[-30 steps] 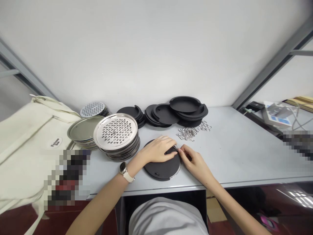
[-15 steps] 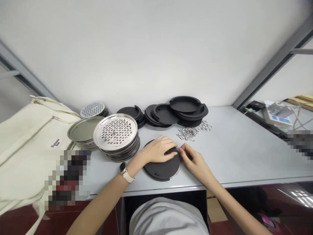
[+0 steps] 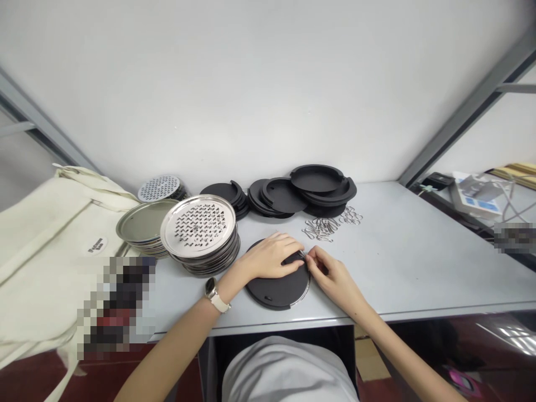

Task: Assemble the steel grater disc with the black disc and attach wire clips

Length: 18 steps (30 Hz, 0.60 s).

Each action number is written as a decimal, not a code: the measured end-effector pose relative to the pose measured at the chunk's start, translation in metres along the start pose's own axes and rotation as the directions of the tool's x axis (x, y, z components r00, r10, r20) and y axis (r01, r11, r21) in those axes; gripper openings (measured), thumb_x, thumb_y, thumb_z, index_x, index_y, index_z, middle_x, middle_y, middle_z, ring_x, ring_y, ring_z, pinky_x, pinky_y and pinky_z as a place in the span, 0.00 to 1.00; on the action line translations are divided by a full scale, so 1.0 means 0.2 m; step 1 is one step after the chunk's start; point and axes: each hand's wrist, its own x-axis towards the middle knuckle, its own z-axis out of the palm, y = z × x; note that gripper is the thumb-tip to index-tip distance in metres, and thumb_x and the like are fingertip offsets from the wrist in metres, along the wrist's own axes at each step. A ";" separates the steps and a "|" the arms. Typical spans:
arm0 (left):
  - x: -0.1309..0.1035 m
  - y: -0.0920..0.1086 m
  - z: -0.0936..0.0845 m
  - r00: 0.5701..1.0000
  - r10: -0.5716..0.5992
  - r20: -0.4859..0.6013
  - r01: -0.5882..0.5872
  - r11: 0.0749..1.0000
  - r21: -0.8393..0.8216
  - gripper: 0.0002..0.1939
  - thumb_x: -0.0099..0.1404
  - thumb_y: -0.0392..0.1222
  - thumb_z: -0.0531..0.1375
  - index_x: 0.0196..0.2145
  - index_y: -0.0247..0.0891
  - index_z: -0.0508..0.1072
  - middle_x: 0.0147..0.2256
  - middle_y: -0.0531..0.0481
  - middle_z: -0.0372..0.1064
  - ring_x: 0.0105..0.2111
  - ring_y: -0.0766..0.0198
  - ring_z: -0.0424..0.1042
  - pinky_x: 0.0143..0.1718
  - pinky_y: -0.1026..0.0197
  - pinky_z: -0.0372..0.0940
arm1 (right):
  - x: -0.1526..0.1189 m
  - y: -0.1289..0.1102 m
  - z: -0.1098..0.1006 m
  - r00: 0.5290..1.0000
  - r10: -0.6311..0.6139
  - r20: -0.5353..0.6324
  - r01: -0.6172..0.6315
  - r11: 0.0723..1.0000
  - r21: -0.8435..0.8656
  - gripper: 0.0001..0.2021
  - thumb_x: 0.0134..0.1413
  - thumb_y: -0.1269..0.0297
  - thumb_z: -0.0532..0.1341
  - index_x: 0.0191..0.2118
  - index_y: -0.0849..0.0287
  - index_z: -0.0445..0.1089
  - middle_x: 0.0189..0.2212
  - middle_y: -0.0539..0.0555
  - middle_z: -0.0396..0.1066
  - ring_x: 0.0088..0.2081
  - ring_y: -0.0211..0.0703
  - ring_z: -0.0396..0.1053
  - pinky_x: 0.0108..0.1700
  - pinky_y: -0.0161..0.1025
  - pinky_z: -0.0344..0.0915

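A round black disc (image 3: pixel 280 290) lies flat near the table's front edge, with a shiny metal rim showing along its right side. My left hand (image 3: pixel 272 255) is laid over its upper part, thumb and fingers gripping around a dark slot at the upper right. At that edge my right hand (image 3: pixel 329 271) pinches with thumb and forefinger what looks like a small metal clip, mostly hidden by the fingertips. Beyond my hands, a loose pile of small metal clips (image 3: pixel 320 229) is spread on the table.
Perforated metal grater plates (image 3: pixel 199 226) are stacked left of my hands, beside plain metal plates (image 3: pixel 146 220). Another perforated plate (image 3: pixel 159 188) tops a stack behind. Black round trays (image 3: pixel 317 178) are piled along the wall. A cream bag (image 3: pixel 50 240) lies at far left.
My right fingertips have shifted slightly left, closer in against the disc's edge. The left hand and the disc stay in place.
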 end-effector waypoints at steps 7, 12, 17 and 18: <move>0.00 0.00 0.00 1.000 -0.009 0.004 0.009 1.000 0.001 0.12 0.67 0.43 0.55 0.47 0.37 0.68 0.43 0.46 0.70 0.46 0.58 0.67 0.51 0.56 0.59 | 0.00 -0.01 0.00 1.000 -0.028 -0.013 0.028 1.000 -0.005 0.12 0.63 0.58 0.49 0.28 0.55 0.56 0.20 0.44 0.53 0.23 0.37 0.53 0.26 0.33 0.55; 0.00 0.00 0.00 1.000 -0.016 0.002 0.016 1.000 0.005 0.13 0.66 0.42 0.55 0.47 0.38 0.68 0.43 0.46 0.70 0.46 0.58 0.67 0.51 0.55 0.59 | 0.01 -0.01 0.00 0.999 -0.038 -0.011 0.038 0.999 0.002 0.12 0.63 0.59 0.49 0.28 0.55 0.56 0.20 0.44 0.53 0.22 0.37 0.54 0.26 0.34 0.55; 0.00 0.00 0.00 1.000 -0.002 0.000 0.002 1.000 0.003 0.13 0.67 0.42 0.55 0.47 0.37 0.68 0.43 0.46 0.70 0.45 0.58 0.67 0.51 0.57 0.59 | 0.01 -0.01 0.00 0.999 -0.032 0.002 0.032 0.999 -0.006 0.12 0.63 0.59 0.49 0.28 0.55 0.56 0.20 0.44 0.53 0.23 0.37 0.54 0.27 0.34 0.54; 0.00 0.00 0.00 1.000 -0.001 0.000 0.001 1.000 0.004 0.13 0.67 0.42 0.55 0.47 0.37 0.68 0.43 0.46 0.70 0.45 0.58 0.67 0.51 0.57 0.59 | 0.01 -0.01 0.00 0.999 -0.032 0.003 0.032 0.999 -0.009 0.12 0.63 0.59 0.49 0.28 0.55 0.56 0.20 0.44 0.53 0.23 0.37 0.53 0.27 0.34 0.54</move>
